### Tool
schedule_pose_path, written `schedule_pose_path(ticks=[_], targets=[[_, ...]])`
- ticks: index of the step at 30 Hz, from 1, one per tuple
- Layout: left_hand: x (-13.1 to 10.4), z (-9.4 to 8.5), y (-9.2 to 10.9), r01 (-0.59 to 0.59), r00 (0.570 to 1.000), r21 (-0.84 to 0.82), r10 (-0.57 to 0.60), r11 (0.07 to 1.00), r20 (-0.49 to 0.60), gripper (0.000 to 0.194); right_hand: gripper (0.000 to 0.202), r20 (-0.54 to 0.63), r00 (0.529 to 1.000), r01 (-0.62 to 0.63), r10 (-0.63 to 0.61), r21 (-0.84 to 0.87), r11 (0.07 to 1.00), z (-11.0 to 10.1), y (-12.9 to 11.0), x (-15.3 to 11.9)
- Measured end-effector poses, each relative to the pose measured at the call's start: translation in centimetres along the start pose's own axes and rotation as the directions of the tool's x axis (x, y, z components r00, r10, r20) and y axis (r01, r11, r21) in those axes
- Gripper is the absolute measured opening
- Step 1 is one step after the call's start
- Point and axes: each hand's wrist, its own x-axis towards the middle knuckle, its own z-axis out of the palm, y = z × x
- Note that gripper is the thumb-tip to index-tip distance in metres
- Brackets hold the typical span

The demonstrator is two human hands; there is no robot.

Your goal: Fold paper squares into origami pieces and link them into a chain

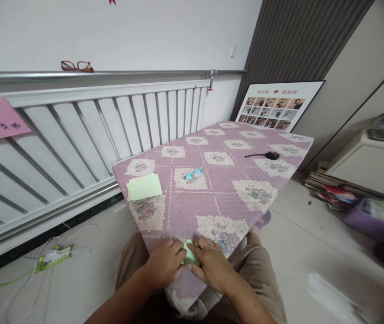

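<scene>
A small folded piece of light green paper (190, 255) lies at the near corner of the table, between my two hands. My left hand (165, 262) is closed on its left side, with curled fingers and the thumb low at the paper's edge. From the right, my right hand (214, 263) grips the same paper, thumb and fingers pressed to it. The hands cover part of the paper, so its full shape is hidden. Farther off sit two small blue folded paper pieces (189, 175). To the left lies a stack of pale green and yellow paper sheets (145, 186).
The tablecloth (192, 211) is purple with floral patches. A black spoon-like object (272, 155) rests toward its right. Behind stands a white radiator (164, 112), with glasses (77, 66) on the pipe above. A power strip (54, 257) with cables lies on the floor at left.
</scene>
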Motion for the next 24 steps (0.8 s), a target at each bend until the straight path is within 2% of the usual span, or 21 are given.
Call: schedule_pose_path(ticks=[3, 9, 15, 20, 24], targets=[[0.0, 0.6, 0.0, 0.015, 1.0, 0.018, -0.014, 1.0, -0.02, 0.025, 0.048, -0.004, 1.0, 0.016, -0.016, 0.005, 1.0, 0.1, 0.1, 0.0], [0.4, 1.5, -0.2, 0.07, 0.993, -0.002, -0.07, 0.998, -0.092, 0.021, 0.067, -0.06, 0.998, -0.015, 0.015, 0.0, 1.0, 1.5, 0.4, 0.0], [0.5, 1.7, -0.3, 0.081, 0.985, -0.059, -0.089, 0.995, -0.148, 0.017, 0.048, -0.201, 0.978, -0.058, 0.048, -0.043, 0.997, 2.8, 0.1, 0.0], [0.7, 2.0, -0.1, 0.134, 0.967, -0.086, -0.149, 0.987, -0.208, 0.017, 0.042, -0.277, 0.959, -0.092, 0.067, -0.076, 0.993, 3.6, -0.3, 0.1], [1.0, 2.0, 0.1, 0.164, 0.942, -0.166, -0.204, 0.972, -0.267, 0.019, 0.039, -0.308, 0.95, -0.067, 0.049, -0.049, 0.997, 3.6, -0.1, 0.2]])
